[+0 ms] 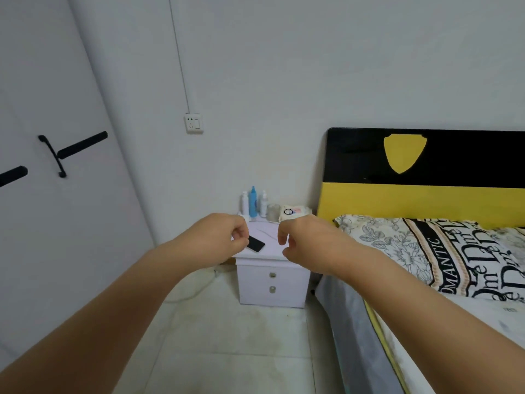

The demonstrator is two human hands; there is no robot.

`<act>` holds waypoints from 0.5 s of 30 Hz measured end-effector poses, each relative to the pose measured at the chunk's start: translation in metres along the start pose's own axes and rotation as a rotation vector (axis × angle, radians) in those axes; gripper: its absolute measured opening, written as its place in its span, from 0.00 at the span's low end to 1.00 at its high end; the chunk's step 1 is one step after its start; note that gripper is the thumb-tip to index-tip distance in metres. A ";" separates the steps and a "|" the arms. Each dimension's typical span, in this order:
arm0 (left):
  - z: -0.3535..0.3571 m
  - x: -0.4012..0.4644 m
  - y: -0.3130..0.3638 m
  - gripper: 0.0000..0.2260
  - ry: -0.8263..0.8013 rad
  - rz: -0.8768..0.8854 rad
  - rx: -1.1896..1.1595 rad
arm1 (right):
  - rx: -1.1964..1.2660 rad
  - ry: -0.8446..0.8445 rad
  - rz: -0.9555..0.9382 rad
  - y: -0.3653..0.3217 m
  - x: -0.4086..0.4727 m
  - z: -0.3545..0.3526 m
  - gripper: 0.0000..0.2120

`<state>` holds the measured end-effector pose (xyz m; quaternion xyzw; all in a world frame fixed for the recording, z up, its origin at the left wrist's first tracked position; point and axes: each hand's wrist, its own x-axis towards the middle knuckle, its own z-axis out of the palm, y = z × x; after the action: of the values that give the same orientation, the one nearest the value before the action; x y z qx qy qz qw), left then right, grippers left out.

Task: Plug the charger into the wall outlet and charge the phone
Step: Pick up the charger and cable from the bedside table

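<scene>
1. Legible writing: the pillow (443, 251) on the bed (468, 322) reads "ROMANTIC", with large repeated letters beside it; the print on the wipes pack (294, 213) is too small to read
2. Containers: two white bottles and a blue bottle (252, 201) stand upright at the back of the nightstand (271, 268), with a clear cup (273, 213) just beside them; contents cannot be told. Both nightstand drawers are closed
3. Task items: the phone (256, 244) lies flat, screen dark, on the nightstand top near its left front edge. The wall outlet (193, 123) sits on the wall above, well apart, with nothing plugged in
4. Your left hand (224, 237) has its fingers curled in, thumb and forefinger pinched at the phone's near end; it may hold something small and pale, but the view is too poor to confirm
5. Your right hand (301, 243) hovers over the nightstand with fingers loosely curled, gripping nothing visible
</scene>
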<state>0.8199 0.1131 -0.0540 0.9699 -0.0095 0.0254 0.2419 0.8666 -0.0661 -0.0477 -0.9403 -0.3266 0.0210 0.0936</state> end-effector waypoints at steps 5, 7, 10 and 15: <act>-0.012 0.060 -0.028 0.03 0.009 0.019 0.017 | 0.027 0.017 0.012 0.012 0.064 -0.001 0.12; -0.018 0.085 -0.042 0.03 -0.001 0.024 0.013 | 0.030 0.025 0.012 0.016 0.091 -0.003 0.12; -0.026 0.120 -0.059 0.05 -0.025 0.041 0.028 | 0.027 0.042 0.021 0.020 0.126 -0.004 0.13; -0.029 0.175 -0.081 0.05 -0.043 0.051 0.009 | 0.034 0.023 0.055 0.033 0.174 -0.004 0.12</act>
<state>0.9957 0.1973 -0.0575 0.9708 -0.0393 0.0106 0.2364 1.0244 0.0153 -0.0466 -0.9474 -0.2990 0.0181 0.1127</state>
